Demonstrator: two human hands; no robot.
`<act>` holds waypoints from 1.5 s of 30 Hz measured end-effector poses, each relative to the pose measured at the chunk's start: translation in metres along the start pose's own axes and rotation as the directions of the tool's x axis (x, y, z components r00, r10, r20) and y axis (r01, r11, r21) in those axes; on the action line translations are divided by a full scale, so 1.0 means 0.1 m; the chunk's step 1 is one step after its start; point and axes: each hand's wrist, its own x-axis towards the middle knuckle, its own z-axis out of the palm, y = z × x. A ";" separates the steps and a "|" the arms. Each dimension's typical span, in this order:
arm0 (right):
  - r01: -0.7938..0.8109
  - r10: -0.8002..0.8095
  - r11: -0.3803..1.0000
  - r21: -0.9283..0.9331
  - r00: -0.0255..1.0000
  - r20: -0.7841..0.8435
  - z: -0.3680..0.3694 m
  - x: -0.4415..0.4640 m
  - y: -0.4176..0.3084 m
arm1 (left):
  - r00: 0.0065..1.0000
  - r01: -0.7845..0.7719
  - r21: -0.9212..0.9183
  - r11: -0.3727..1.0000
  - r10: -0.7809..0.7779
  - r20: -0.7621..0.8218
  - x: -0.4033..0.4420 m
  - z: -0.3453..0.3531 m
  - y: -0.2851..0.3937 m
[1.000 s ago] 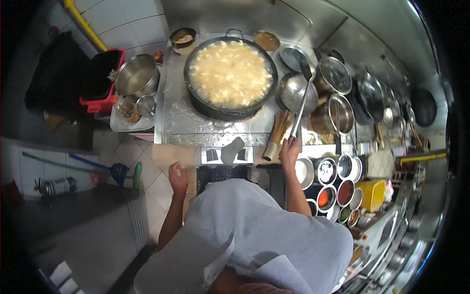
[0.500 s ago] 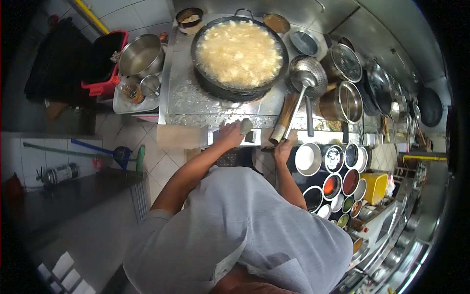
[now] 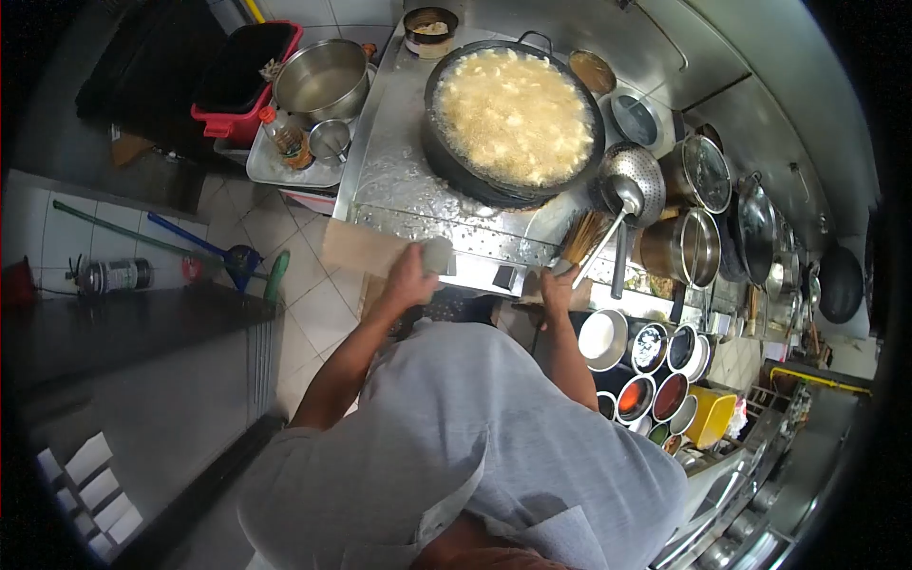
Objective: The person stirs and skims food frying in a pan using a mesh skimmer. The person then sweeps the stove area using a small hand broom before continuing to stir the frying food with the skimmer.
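My left hand (image 3: 410,277) is closed on a grey-green cloth (image 3: 437,256) at the front edge of the stove. My right hand (image 3: 558,290) grips the long handle of a ladle (image 3: 625,195), whose bowl rests over a perforated strainer (image 3: 647,176). A bamboo brush (image 3: 581,239) lies right beside my right hand; whether my fingers touch it I cannot tell. Behind my hands, a large black wok (image 3: 459,166) holds pale pieces in bubbling, foamy oil (image 3: 513,119).
A steel pot (image 3: 323,85), a bottle (image 3: 288,141) and a small steel cup (image 3: 330,140) stand at the left of the stove (image 3: 389,180). Steel pots (image 3: 679,249) stand at the right. Several seasoning containers (image 3: 603,339) and a yellow bin (image 3: 711,416) are at the lower right.
My left hand, empty at first, has taken hold of the cloth and moved it left along the stove edge. The ladle bowl has come down onto the strainer. The view has turned and shifted.
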 end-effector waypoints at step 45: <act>0.980 -0.590 -0.068 -0.186 0.111 0.800 0.69 -1.00 -2.80 | 0.959 0.264 0.362 0.894 -0.284 0.002 -0.40 -0.74 -0.91</act>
